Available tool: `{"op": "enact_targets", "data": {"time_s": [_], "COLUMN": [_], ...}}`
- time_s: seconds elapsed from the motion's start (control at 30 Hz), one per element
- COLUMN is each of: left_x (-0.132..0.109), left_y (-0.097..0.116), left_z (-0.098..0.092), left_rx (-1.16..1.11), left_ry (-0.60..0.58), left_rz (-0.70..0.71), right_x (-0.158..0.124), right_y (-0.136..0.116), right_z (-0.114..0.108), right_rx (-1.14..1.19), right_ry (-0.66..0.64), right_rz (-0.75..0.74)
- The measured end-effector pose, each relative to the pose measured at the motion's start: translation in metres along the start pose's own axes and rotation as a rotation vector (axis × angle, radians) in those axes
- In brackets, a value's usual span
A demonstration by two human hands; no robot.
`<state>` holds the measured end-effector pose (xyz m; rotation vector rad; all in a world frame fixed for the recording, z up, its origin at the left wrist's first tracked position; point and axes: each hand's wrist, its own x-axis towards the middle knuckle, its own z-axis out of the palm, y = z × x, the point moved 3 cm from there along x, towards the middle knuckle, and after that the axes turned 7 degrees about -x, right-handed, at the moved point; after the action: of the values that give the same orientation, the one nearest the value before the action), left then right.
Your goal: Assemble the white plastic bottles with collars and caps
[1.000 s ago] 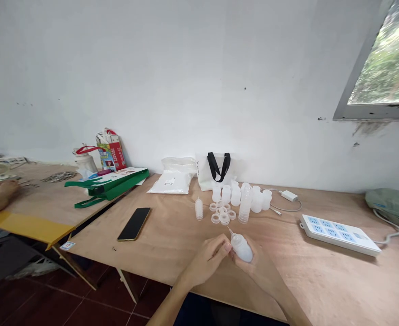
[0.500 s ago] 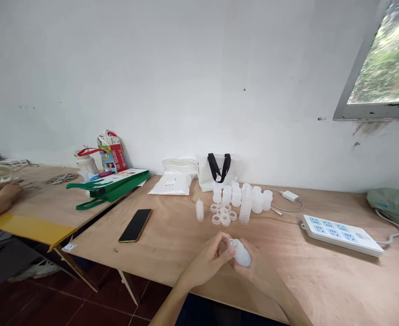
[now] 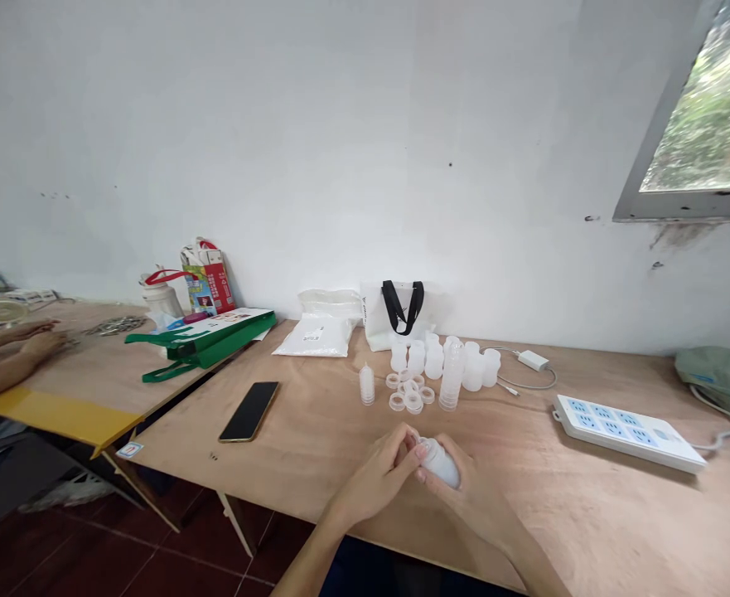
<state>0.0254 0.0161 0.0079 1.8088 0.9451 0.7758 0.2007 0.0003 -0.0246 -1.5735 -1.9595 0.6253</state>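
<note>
My right hand (image 3: pixel 473 493) is wrapped round a small translucent white squeeze bottle (image 3: pixel 442 464) lying on its side just above the plywood table (image 3: pixel 315 431). My left hand (image 3: pixel 380 477) pinches the bottle's nozzle end, fingers closed over the tip, which is hidden. Beyond my hands stand a cluster of more small white bottles (image 3: pixel 445 365), a single capped bottle (image 3: pixel 366 385) and several loose plastic rings (image 3: pixel 407 394).
A black phone (image 3: pixel 249 410) lies to the left. A white power strip (image 3: pixel 629 431) and a charger with cable (image 3: pixel 529 365) lie to the right. White bags (image 3: pixel 321 327) lean at the wall. Another person's arms (image 3: pixel 10 356) rest on the adjoining table with a green bag (image 3: pixel 200 340).
My left fingers have closed over the bottle's nozzle, which showed a second ago. The other person's hand on the left table has shifted right.
</note>
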Motion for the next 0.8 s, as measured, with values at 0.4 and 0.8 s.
{"op": "enact_targets", "data": {"time_s": [0.4,0.8], "left_x": [0.0,0.004], "left_y": [-0.006,-0.014], "left_z": [-0.005,0.0], "left_rx": [0.181,-0.319], "left_ry": [-0.113,-0.179], "left_rz": [0.049,0.025], "right_x": [-0.005,-0.007], "right_y": [-0.007,-0.002], "right_z": [0.0,0.0], "right_rx": [-0.1,0.539], "right_ry": [-0.115,-0.373], "right_rz": [-0.102,-0.024]}}
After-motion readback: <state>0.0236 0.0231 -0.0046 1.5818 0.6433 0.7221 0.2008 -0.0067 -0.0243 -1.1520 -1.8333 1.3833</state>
